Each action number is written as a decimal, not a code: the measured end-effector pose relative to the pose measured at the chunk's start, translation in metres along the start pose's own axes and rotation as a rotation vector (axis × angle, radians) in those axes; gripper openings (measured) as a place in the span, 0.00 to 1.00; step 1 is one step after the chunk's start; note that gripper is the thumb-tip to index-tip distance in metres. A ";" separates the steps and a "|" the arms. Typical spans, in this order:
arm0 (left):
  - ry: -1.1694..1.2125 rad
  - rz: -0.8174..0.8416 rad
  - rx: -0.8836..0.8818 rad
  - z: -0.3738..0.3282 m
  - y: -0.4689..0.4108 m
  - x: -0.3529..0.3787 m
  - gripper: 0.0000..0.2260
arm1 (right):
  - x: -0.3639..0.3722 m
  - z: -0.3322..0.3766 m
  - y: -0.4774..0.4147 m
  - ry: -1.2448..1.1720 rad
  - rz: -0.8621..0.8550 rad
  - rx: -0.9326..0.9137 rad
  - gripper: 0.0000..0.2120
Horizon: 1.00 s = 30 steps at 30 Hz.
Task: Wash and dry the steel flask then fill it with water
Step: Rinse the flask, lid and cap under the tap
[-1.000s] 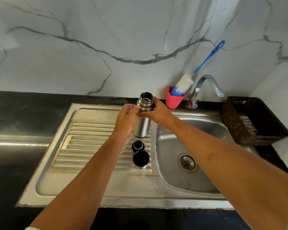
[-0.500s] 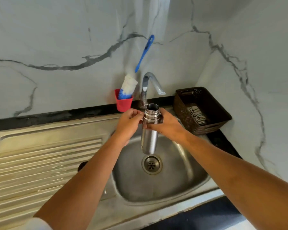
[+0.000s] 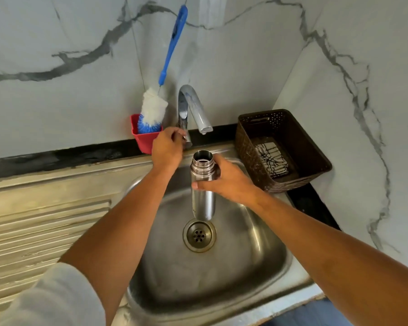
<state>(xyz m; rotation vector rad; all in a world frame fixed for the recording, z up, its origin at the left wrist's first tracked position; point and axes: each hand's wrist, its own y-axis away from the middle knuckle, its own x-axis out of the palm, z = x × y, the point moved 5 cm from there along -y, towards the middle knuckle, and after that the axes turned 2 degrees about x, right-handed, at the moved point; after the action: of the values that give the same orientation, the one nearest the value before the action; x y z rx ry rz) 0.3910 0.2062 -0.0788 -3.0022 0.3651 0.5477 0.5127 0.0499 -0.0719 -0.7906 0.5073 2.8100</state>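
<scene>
In the centre of the frame the right hand [image 3: 226, 182] wraps its fingers round the upper body of the slim, cylindrical polished steel flask [image 3: 203, 196]. It holds it upright and uncapped over the stainless steel sink basin [image 3: 257, 243], above the round drain [image 3: 199, 235]. The open mouth sits just below and in front of the spout of the curved chrome tap [image 3: 191, 107]. No water shows at the spout. The left hand [image 3: 167, 148] curls round the base of that tap, apparently at its lever.

The flask looks rigid and smooth, so it will likely turn slippery once wet. It is probably light while empty and will grow heavier as it fills. The best hold seems to be where the hand is now, just under the ridged neck, whose shoulder can stop a slide.

In the upper middle a blue-handled white bottle brush [image 3: 152, 107] stands in a small red cup [image 3: 144, 140] on the black counter [image 3: 57, 156]. At the right a dark brown perforated plastic basket [image 3: 316, 161] holds 1 folded patterned cloth [image 3: 271, 158]
</scene>
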 end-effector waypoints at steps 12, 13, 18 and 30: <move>0.390 -0.092 -0.327 0.047 0.050 0.001 0.08 | 0.017 -0.007 -0.014 -0.070 0.016 0.027 0.37; 0.413 -0.059 -0.373 0.051 0.062 0.006 0.09 | 0.016 -0.008 -0.013 -0.094 0.022 0.036 0.38; 0.544 0.224 -0.508 0.036 0.102 0.022 0.21 | 0.012 -0.003 -0.007 -0.237 0.046 0.081 0.35; 0.553 0.251 -0.210 0.011 0.148 0.040 0.19 | 0.034 -0.011 -0.001 -0.578 -0.299 0.182 0.22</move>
<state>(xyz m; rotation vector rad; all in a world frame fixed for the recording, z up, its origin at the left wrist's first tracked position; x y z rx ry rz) 0.3872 0.0549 -0.1063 -3.2885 0.7642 -0.2723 0.4892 0.0494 -0.0995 -0.0001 0.4820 2.4965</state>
